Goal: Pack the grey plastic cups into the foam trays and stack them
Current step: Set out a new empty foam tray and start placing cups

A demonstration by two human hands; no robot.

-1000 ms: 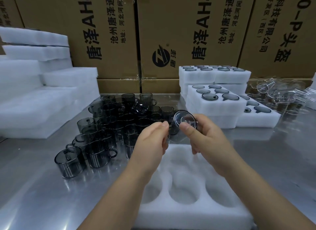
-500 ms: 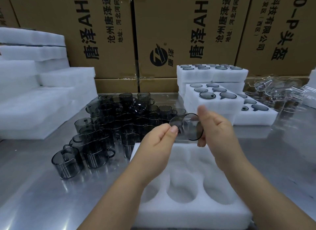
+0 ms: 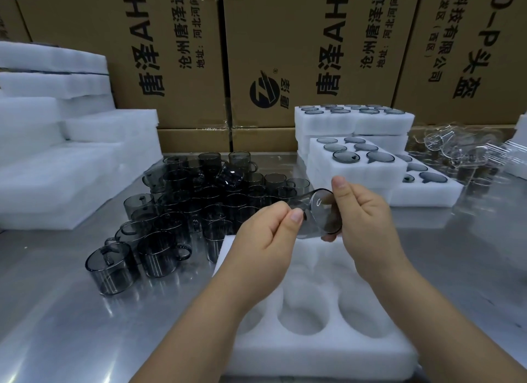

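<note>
Left thumb tip [image 3: 296, 216] and curled forefinger pinching left edge of 1 grey cup [image 3: 320, 216]. Left hand [image 3: 265, 234] otherwise fisted, remaining fingers tucked under. Right hand [image 3: 362, 217] gripping same cup from right: forefinger up over top edge, thumb under bottom edge, other fingers curled behind. Cup smoky grey, see-through, smooth hard plastic, cylindrical; held in air on its side, 1 round end facing camera, glare spot on it. Handle not discernible.

Directly below and nearer: white foam tray [image 3: 313, 354], soft grainy texture, rectangular, round wells cut in; 3 wells visible in near row, none holding a cup, far wells partly hidden by forearms. Held cup above tray's far end, not touching foam.

Left of tray: loose grey cups [image 3: 176, 211], same tinted plastic with loop handles, crowded together, mostly upright, 1 tipped over on top at back. All on shiny brushed-metal table [image 3: 57, 325], reflective.

Beyond right hand: filled foam trays [image 3: 356, 166], grey discs flush in wells, stepped and stacked, taller stack [image 3: 353, 121] behind. Far right: clear plastic cups [image 3: 462, 150], jumbled, hard to count. Far left: blank white foam slabs [image 3: 57, 160], piled unevenly. Behind everything: brown cardboard boxes [image 3: 299, 40] with black print, forming wall.
</note>
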